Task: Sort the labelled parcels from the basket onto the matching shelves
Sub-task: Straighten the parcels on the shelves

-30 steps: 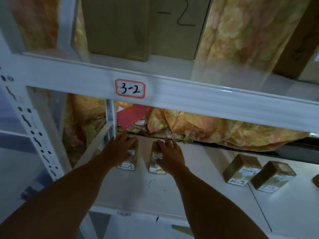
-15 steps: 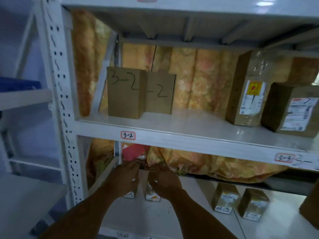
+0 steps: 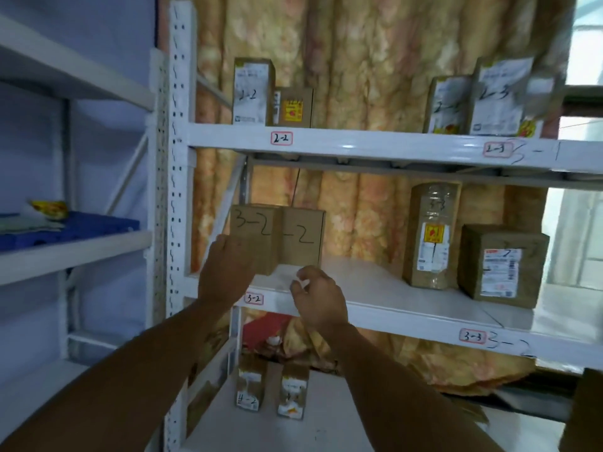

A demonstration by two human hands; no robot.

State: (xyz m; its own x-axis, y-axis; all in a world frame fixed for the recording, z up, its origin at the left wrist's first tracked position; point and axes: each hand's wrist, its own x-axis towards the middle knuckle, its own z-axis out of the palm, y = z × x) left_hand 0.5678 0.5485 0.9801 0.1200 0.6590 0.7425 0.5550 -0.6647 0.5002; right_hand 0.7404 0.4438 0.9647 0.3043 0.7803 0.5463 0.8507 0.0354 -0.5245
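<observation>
Hands, centre: left hand (image 3: 225, 272) relaxed, empty; right hand (image 3: 318, 298) loosely curled, empty.
Advice: match each parcel's mark to the shelf tag (image 3: 254, 299) before release.
Six o'clock: two small parcels (image 3: 249, 383).
Centre, behind the left hand: two 3-2 boxes (image 3: 256, 238), contact unclear.
Three o'clock: two taped parcels (image 3: 430, 236).
Twelve o'clock: two upper parcels (image 3: 253, 91); one o'clock, two more.
Basket unseen.

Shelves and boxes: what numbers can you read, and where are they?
"2-2": top shelf tag; also top-left parcel.
"2-3": top shelf's right tag.
"3-2": middle shelf tag; also brown box.
"-2": neighbouring box.
"3-3": middle shelf's right tag.
"4-2": lowest-shelf parcel.
Printed shipping labels: too small to read.
Handwriting beside the right tags: too smeared to be sure.
</observation>
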